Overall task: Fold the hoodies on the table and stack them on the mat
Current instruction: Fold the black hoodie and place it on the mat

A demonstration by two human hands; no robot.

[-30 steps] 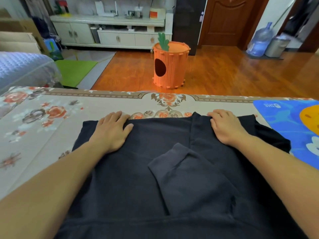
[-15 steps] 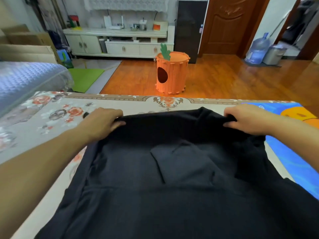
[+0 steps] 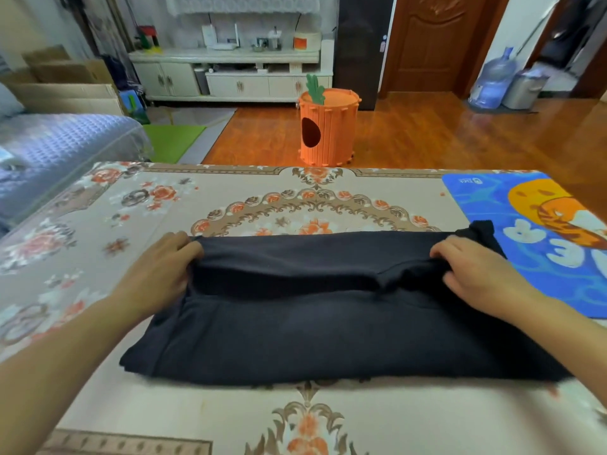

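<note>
The worktop [image 3: 295,198] stretches out under both hands, covered in a beige cloth patterned with orange roses and a scrolled medallion just beyond the fingertips. Across it, between the two hands, lies the dark hoodie [image 3: 328,333], folded into a wide band, its upper layer doubled over toward the person, with a loose crease sagging along the middle. Just beyond the right hand, at the far right of the worktop, sits the blue mat [image 3: 486,205] with its orange and white cartoon print; one corner of the hoodie pokes out past that hand and overlaps the mat's near edge. The left hand [image 3: 161,274] is clamped on the fold's left end, fingers curled over the top edge and thumb beneath. The right hand [image 3: 476,274] grips the right end the same way, fabric bunched under its curled fingers. Past the worktop's far edge, well away from both hands, an orange carrot-shaped bin [image 3: 326,129] stands on the wooden floor, and a blue-covered sofa [image 3: 62,149] sits off beyond the left hand.
</note>
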